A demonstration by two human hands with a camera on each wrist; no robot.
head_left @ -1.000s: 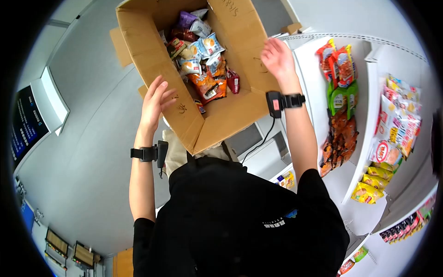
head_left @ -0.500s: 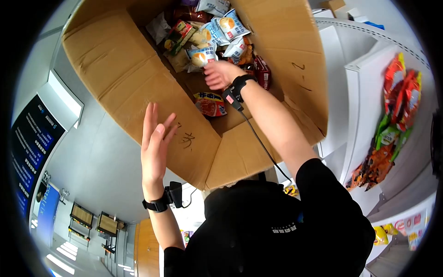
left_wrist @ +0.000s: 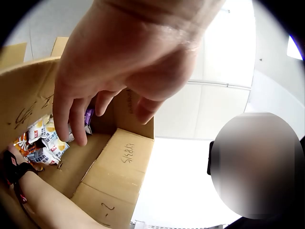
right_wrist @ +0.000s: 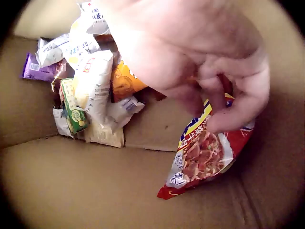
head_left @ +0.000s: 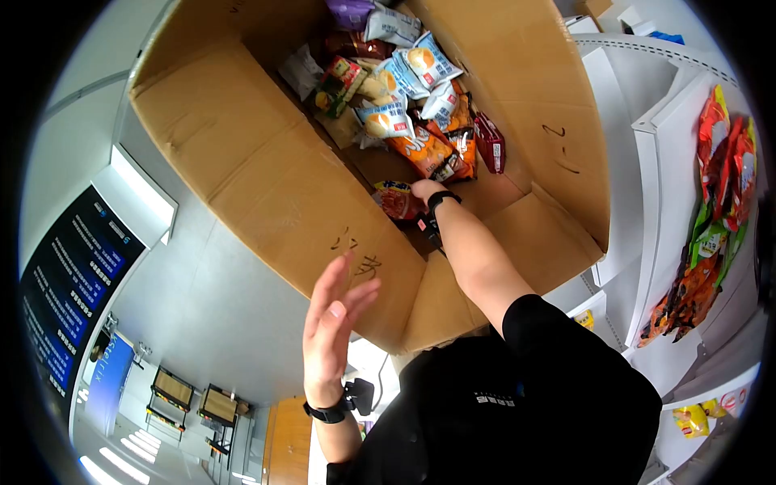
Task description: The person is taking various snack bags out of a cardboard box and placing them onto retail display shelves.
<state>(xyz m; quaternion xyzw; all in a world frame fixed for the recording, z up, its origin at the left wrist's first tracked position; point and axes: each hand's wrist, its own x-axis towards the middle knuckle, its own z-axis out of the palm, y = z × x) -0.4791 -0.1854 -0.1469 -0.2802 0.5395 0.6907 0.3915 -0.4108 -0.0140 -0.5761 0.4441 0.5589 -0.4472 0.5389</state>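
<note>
Inside a large cardboard box (head_left: 250, 137), the right hand (head_left: 427, 191) is at a red snack bag (head_left: 394, 199) by the near inner corner. In the right wrist view the curled fingers of the right hand (right_wrist: 205, 62) pinch the upper edge of that red bag (right_wrist: 205, 157), which has a meat picture. The left hand (head_left: 331, 323) hangs over the outer left flap with its fingers spread, holding nothing. Its relaxed fingers (left_wrist: 78, 114) show above the box in the left wrist view.
More packets fill the box's far part: white-blue bags (head_left: 386, 120), an orange bag (head_left: 422, 152), a dark red packet (head_left: 490, 144) and a purple one (head_left: 351, 13). White shelves (head_left: 655, 162) with hanging red bags (head_left: 714, 145) stand on the right.
The right hand has gone from beside the box down into it and now grips the red bag. The left hand stays outside the flap, lower in view. The box appears larger.
</note>
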